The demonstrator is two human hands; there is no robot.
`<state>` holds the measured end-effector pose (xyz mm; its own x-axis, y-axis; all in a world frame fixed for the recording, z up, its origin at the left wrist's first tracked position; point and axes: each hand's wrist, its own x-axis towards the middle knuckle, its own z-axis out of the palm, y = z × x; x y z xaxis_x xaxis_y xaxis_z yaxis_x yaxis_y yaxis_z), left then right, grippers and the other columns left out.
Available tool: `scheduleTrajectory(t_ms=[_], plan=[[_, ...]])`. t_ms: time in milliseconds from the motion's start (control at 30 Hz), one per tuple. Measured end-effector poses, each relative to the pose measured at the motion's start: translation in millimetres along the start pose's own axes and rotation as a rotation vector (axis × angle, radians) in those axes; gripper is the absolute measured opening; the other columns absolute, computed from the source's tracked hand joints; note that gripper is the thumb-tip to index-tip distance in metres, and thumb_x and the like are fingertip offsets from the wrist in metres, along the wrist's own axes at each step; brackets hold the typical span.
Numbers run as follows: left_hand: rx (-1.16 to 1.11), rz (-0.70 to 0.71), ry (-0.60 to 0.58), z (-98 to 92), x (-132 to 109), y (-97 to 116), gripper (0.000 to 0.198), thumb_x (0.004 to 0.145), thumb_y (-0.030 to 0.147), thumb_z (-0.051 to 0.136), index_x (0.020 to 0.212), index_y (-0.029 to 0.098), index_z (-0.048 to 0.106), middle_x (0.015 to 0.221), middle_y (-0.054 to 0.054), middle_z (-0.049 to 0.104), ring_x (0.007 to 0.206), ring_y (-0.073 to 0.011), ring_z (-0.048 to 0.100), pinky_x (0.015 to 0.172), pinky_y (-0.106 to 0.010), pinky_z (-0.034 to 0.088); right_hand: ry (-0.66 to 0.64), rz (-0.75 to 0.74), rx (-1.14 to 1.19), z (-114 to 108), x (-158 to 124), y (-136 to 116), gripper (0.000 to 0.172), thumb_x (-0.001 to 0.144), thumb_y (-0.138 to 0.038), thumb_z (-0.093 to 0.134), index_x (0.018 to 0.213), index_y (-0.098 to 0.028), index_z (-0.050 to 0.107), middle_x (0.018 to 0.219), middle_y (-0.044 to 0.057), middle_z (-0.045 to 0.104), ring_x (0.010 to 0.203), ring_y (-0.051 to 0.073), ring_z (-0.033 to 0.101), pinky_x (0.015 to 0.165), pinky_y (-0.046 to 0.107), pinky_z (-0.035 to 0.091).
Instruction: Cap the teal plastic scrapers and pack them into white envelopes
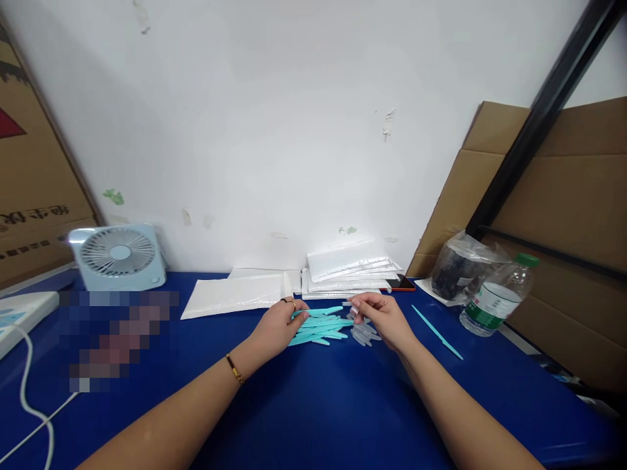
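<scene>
My left hand pinches one slim turquoise stick, whose tip points right above a pile of similar turquoise sticks. Close to that tip, my right hand has thumb and fingers pressed together on a small, whitish translucent piece. Several translucent caps lie on the blue table, just below my right fingers. A single turquoise stick rests apart, to the right of my right hand.
White padded envelopes are stacked against the wall, with another envelope left of them. A pale blue fan stands at the left. At right are a plastic bottle and a bagged dark object.
</scene>
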<state>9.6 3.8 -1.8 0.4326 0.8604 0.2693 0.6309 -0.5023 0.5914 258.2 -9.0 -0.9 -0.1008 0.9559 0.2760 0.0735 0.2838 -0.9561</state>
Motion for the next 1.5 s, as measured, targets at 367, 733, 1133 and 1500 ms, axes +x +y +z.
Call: scheduleTrajectory(t_ms=[367, 733, 1133, 1500], plan=[[0.005, -0.013, 0.003, 1.1, -0.4, -1.3, 0.028, 0.086, 0.038, 0.039, 0.090, 0.020, 0.061, 0.082, -0.003, 0.056, 0.074, -0.0160, 0.052, 0.066, -0.027, 0.040, -0.051, -0.075, -0.117, -6.3, -1.7, -2.6, 0.029, 0.070, -0.042, 0.069, 0.088, -0.019, 0.069, 0.075, 0.005, 0.064, 0.067, 0.017, 0.062, 0.063, 0.031, 0.052], [-0.012, 0.063, -0.023, 2.5, -4.5, 8.6, 0.027, 0.088, 0.035, 0.039, 0.090, 0.020, 0.062, 0.086, -0.004, 0.058, 0.080, -0.0169, 0.054, 0.073, -0.029, 0.043, -0.197, -0.006, -0.050, 14.7, -4.9, 2.8, 0.030, 0.069, -0.039, 0.070, 0.090, -0.017, 0.069, 0.072, 0.003, 0.067, 0.067, 0.018, 0.065, 0.067, 0.034, 0.053], [0.249, 0.212, -0.170, 22.3, -11.1, -8.5, 0.068, 0.084, 0.058, 0.038, 0.139, 0.020, 0.028, 0.144, -0.011, 0.031, 0.134, -0.0280, 0.022, 0.108, -0.045, 0.019, 0.171, 0.019, -0.223, -64.8, 19.6, 20.3, 0.043, 0.063, -0.045, 0.072, 0.092, -0.013, 0.069, 0.074, 0.006, 0.066, 0.058, 0.012, 0.054, 0.056, 0.026, 0.046], [0.299, 0.272, -0.250, 24.7, -33.5, 34.2, 0.057, 0.084, 0.057, 0.038, 0.125, 0.020, 0.050, 0.130, -0.013, 0.050, 0.120, -0.0301, 0.045, 0.094, -0.041, 0.035, -0.164, -0.210, -0.689, -19.8, 25.7, 32.1, 0.022, 0.073, -0.039, 0.063, 0.085, -0.023, 0.073, 0.083, 0.005, 0.068, 0.081, 0.019, 0.060, 0.073, 0.029, 0.045]])
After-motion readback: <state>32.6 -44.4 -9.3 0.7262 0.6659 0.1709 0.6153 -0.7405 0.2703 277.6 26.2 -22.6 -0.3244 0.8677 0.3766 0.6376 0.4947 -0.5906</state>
